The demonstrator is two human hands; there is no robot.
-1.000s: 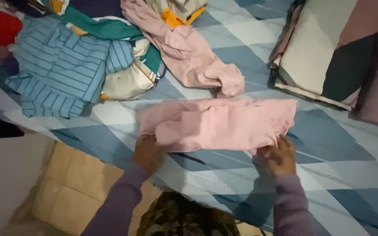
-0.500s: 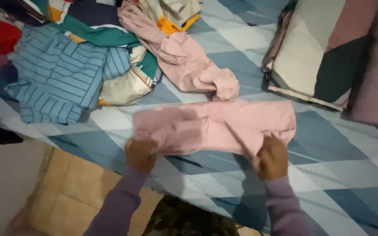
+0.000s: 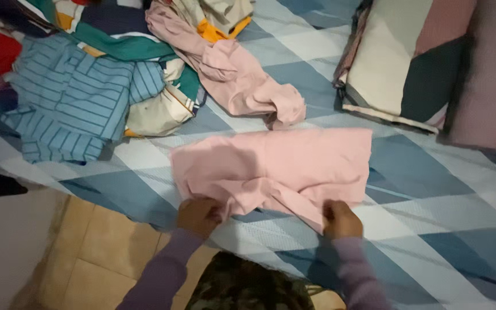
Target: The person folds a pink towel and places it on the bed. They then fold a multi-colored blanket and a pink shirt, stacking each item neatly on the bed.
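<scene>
The left hand point(image 3: 198, 215) is closed on the near left edge of a flat, folded pale pink cloth garment point(image 3: 276, 166). The right hand point(image 3: 341, 219) is closed on the near right edge of the same garment, where a fold of fabric runs diagonally toward it. Both forearms wear lilac knit sleeves point(image 3: 162, 275). The garment lies spread near the near edge of a bed covered by a blue, white and grey diamond-patterned sheet point(image 3: 431, 201). Just beyond it lies a crumpled pink garment point(image 3: 242, 80). Far left sits a heap of clothes topped by a blue striped shirt point(image 3: 70, 103). Far right rests a folded grey, pink and dark blanket point(image 3: 409, 63). Tan floor tiles point(image 3: 104, 252) show near left.
</scene>
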